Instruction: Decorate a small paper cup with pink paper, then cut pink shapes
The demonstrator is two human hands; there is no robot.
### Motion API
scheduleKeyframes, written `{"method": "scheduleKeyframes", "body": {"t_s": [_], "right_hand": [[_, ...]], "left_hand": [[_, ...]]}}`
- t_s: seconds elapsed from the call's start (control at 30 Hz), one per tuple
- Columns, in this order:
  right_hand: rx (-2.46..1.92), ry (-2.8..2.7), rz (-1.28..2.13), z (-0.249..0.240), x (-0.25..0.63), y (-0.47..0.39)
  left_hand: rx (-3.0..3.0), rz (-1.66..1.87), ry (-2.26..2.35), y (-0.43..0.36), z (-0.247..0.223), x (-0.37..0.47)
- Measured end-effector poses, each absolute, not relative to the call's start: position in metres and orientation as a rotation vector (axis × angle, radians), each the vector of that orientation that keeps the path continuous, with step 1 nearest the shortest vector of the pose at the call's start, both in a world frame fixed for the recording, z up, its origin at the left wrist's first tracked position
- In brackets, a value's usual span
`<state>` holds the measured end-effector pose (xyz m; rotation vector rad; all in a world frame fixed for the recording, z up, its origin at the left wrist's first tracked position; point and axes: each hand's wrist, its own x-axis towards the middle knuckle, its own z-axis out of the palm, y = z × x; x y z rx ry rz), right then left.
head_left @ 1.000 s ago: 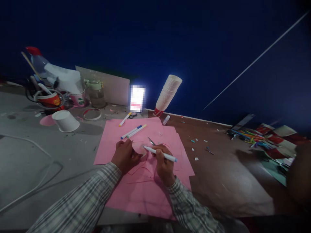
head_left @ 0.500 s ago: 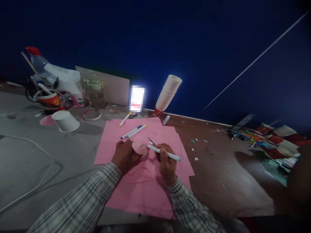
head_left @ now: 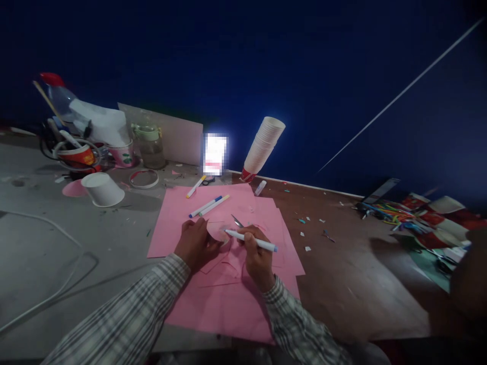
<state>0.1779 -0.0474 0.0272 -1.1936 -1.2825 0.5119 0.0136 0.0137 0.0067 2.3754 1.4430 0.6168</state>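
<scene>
Since the earlier frame, the right hand has moved slightly left, its fingers closed around the marker, whose tip is near the paper piece held by the left hand's bent fingers. From my remote view, the red cup contains tools; beyond the right hand I see one blade, the rest hidden.

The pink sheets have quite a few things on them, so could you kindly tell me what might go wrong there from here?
The metal blade shows close to the right hand, so it might nick a finger or snag the pink sheets. The marker in that hand could leave a stray line if it slips. The two loose markers might roll if the paper gets tugged.
</scene>
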Motion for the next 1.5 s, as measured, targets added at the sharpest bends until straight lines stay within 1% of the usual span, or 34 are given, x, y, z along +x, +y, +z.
{"method": "scheduleKeyframes", "body": {"t_s": [0.47, 0.7, 0.93, 1.5], "right_hand": [[-1.190, -1.232, 0.575, 0.0291, 0.1781, -0.0461], [-1.154, -1.108, 0.576, 0.0296, 0.1819, -0.0486], [-1.091, -1.352, 0.415, 0.0300, 0.1811, -0.0545], [-1.096, -1.552, 0.247, 0.0331, 0.1773, -0.0524]], "left_hand": [[2.362, 0.627, 1.439, 0.0141, 0.0066, 0.0138], [2.374, 0.616, 1.435, 0.0142, 0.0050, 0.0137], [2.372, 0.602, 1.444, 0.0146, 0.0074, 0.0135], [2.354, 0.555, 1.424, 0.0151, 0.0103, 0.0132]]}}
